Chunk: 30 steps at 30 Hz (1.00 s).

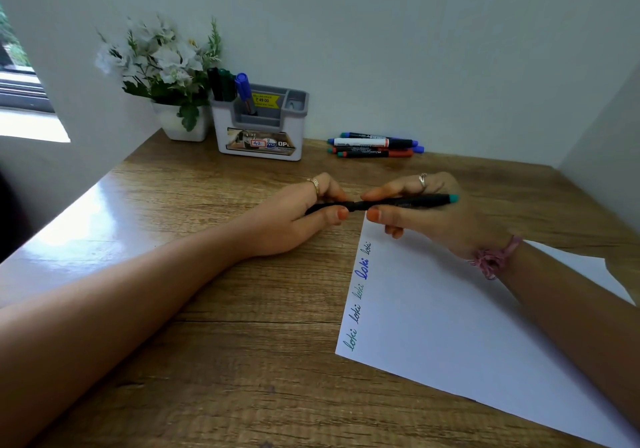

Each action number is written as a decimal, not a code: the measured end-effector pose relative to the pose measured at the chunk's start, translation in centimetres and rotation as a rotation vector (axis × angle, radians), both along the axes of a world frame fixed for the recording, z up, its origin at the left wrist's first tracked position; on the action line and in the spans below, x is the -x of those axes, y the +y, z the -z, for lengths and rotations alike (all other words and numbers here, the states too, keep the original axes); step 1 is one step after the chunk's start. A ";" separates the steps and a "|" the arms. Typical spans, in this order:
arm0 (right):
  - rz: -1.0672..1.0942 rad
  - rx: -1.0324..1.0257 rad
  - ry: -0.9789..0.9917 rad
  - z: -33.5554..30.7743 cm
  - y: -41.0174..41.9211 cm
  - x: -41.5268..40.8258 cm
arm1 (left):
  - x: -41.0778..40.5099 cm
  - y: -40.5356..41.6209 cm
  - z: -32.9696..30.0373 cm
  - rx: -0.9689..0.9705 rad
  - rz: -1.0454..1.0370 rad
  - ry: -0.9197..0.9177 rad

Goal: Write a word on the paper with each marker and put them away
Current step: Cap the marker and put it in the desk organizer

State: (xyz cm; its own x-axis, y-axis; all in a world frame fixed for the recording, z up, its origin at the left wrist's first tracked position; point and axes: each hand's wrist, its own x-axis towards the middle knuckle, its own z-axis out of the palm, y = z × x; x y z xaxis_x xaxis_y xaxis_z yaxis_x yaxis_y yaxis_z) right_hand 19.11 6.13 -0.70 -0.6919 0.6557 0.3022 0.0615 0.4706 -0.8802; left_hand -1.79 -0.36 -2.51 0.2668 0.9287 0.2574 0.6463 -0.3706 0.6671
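Furthest left of the fingers, against the back wall, a holder (259,129) already stands with three markers upright in it, which I take as pens finished with. Nearer, the left hand (304,215) has its thumb and fingers curled round the cap end of a black marker (408,202), the orange-nailed thumb pressed on top right at the joint. Directly beside it, thumb tips nearly touching, the right hand (426,212) pinches the barrel, whose teal tail sticks out past its knuckles to the right. Whether the cap is going on or coming off cannot be told from this; it looks seated or nearly so. Below the right fingers lies the paper (467,326), with five small words running along its left edge toward the fingertips. Beyond the right hand, well apart toward the wall, a cluster of loose markers (375,144) waits. My reading: one pen's cap is being handled, and next comes either writing just under the fingers or carrying it left to the holder.
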 end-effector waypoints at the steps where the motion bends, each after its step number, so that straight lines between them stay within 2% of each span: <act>1: -0.044 0.010 -0.023 0.1 0.0 -0.1 | 0.1 0.0 0.0 0.000 -0.007 -0.054; 3: -0.106 0.022 -0.052 0.3 0.2 -0.3 | 0.3 0.1 -0.2 0.024 -0.011 -0.221; 5: -0.075 0.037 -0.035 0.3 0.3 -0.2 | 0.5 0.1 -0.3 0.049 -0.024 -0.354; 9: 0.087 0.051 0.118 0.5 0.5 0.2 | 0.5 0.2 -0.5 0.083 -0.070 -0.465; 13: 0.196 -0.062 0.132 0.6 0.5 0.1 | 0.6 0.3 -0.5 0.079 -0.132 -0.440; 21: 0.249 -0.247 0.012 1.6 0.3 0.2 | 0.1 0.0 -0.5 -0.072 -0.262 -0.204; 26: 0.233 -0.287 -0.017 1.3 0.1 0.2 | 0.4 0.0 -0.4 -0.064 -0.259 -0.238; 28: 0.228 -0.269 -0.029 0.7 0.2 0.0 | 0.3 -0.2 -0.8 -0.010 -0.214 -0.384; 30: 0.230 -0.356 -0.102 0.6 0.5 -0.3 | 0.4 -0.3 -1.1 0.058 -0.166 -0.682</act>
State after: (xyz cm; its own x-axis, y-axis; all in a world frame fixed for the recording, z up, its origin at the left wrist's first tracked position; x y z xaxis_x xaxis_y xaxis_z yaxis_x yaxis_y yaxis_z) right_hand 19.42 6.68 -1.25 -0.5779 0.6635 0.4752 0.2782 0.7076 -0.6495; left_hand -2.16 -0.62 -1.37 -0.0825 0.9606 0.2654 0.1215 -0.2546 0.9594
